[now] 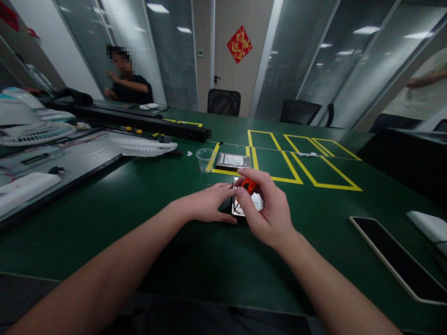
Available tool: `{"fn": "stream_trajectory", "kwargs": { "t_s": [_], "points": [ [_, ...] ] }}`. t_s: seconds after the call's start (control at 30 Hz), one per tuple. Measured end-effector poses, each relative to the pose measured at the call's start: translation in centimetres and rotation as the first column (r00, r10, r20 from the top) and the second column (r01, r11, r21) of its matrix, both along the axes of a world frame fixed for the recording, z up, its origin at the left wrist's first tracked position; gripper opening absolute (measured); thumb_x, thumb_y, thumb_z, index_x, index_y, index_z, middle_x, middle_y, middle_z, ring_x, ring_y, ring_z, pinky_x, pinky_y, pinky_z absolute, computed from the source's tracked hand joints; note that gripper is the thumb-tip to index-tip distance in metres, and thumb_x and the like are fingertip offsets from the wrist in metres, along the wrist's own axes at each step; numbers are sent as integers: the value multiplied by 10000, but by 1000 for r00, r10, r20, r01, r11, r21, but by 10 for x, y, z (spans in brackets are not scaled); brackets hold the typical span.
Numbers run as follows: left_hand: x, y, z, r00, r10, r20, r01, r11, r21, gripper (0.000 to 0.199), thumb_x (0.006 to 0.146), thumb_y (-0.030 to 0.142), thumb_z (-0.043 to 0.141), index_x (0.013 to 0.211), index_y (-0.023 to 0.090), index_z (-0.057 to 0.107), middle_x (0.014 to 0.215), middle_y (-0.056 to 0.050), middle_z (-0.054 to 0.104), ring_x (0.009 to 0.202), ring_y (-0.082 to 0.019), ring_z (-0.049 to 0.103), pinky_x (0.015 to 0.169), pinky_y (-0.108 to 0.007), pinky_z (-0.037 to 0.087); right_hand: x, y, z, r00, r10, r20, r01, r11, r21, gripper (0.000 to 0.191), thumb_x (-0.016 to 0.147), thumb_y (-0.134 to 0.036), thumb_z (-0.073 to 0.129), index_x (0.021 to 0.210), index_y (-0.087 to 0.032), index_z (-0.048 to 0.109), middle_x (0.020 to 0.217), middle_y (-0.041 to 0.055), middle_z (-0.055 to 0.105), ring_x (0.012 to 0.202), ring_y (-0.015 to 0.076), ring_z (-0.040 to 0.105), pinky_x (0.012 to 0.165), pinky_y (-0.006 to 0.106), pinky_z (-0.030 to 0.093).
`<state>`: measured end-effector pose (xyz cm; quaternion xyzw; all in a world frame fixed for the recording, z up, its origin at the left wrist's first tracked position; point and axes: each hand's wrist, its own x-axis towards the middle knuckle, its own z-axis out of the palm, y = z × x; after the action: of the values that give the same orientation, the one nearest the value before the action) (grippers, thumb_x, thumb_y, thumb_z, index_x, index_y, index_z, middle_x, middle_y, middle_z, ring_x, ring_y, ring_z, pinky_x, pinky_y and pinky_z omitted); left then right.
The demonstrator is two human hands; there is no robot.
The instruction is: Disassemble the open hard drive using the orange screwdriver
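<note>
A hard drive [257,201] with a silver face and white label lies on the green table in front of me, partly covered by my hands. My left hand [211,203] holds its left side, thumb at the near corner and fingers at the far one. In my right hand [268,204] is a screwdriver with an orange-red handle [248,185], upright over the drive between thumb and fingers. Its tip is hidden. Just beyond, a second hard drive [233,161] lies label up, beside a clear plastic cup [205,161].
Yellow tape rectangles [296,174] mark the green table [157,246]. A phone [398,256] lies at the right. White fan parts [145,145], a metal panel [94,156] and a long black bar [157,124] fill the left. A person [131,88] sits at the far left.
</note>
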<state>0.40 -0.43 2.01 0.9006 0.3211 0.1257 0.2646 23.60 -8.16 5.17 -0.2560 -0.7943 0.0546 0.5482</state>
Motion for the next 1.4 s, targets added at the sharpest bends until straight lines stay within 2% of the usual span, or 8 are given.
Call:
{"fn": "stream_trajectory", "kwargs": {
  "t_s": [0.37, 0.7, 1.13, 1.4],
  "points": [
    [0, -2, 1, 1000, 28, -6, -28, 999, -18, 829, 1043, 585, 1003, 1756, 267, 725, 1785, -208, 736, 1771, -532, 626, 1441, -688, 587, 0, 1, -1, 1000, -10, 2, 10, 1000, 1, 316, 1249, -261, 725, 1562, -276, 757, 1350, 114, 932, 1114, 279, 930, 960, 460, 796],
    [-2, 1, -6, 1000, 24, 3, -24, 1000, 5, 863, 1042, 622, 1006, 1782, 286, 716, 1813, -204, 724, 1751, -515, 651, 1444, -671, 586, 0, 1, -1, 1000, -25, 9, 25, 1000, 5, 329, 1243, -284, 725, 1570, -287, 762, 1327, 106, 933, 1082, 279, 928, 947, 463, 806],
    [-2, -1, -2, 1000, 27, 0, -27, 1000, -16, 893, 1039, 603, 1013, 1812, 284, 696, 1876, -208, 680, 1796, -524, 608, 1456, -684, 574, 0, 0, 0, 1000, -18, 13, 18, 1000, 1, 328, 1248, -273, 723, 1574, -281, 758, 1326, 107, 932, 1091, 281, 929, 953, 463, 805],
    [-2, 1, -6, 1000, 11, 18, -11, 1000, 9, 849, 1046, 615, 1006, 1773, 285, 719, 1827, -202, 716, 1772, -523, 627, 1443, -681, 580, 0, 1, -1, 1000, -12, 7, 11, 1000, 20, 328, 1252, -262, 721, 1577, -278, 759, 1336, 107, 931, 1107, 279, 935, 956, 452, 801]
  ]
}}
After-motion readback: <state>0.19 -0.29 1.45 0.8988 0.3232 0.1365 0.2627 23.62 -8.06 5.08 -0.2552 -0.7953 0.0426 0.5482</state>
